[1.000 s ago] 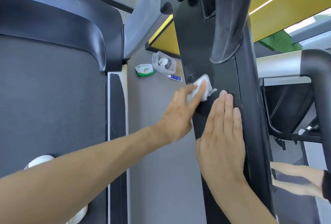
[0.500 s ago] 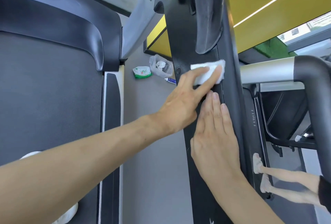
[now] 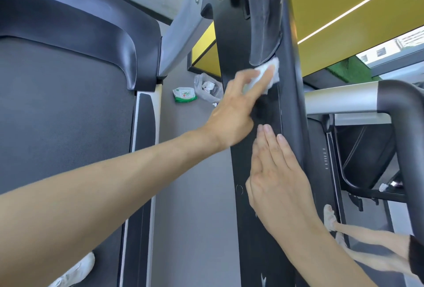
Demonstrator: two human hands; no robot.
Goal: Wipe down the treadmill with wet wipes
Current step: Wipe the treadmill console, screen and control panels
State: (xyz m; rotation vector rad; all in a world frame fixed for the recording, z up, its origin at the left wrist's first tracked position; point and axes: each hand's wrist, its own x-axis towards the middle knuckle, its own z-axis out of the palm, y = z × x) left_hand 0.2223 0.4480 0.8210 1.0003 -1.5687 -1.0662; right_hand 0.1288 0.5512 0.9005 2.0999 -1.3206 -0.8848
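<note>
left hand (image 3: 231,112) presses a wet wipe (image 3: 269,75) flat-fingered on the treadmill post (image 3: 231,57); right hand (image 3: 275,176) (fingers straight) rests below

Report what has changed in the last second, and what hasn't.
The left hand has slid the wipe up the black post, from just above the right hand's fingertips to the foot of the grip. Nothing was picked up or let go. The right hand stays flat on the post below, and the wipe pack and bag lie on the floor as before.
</note>
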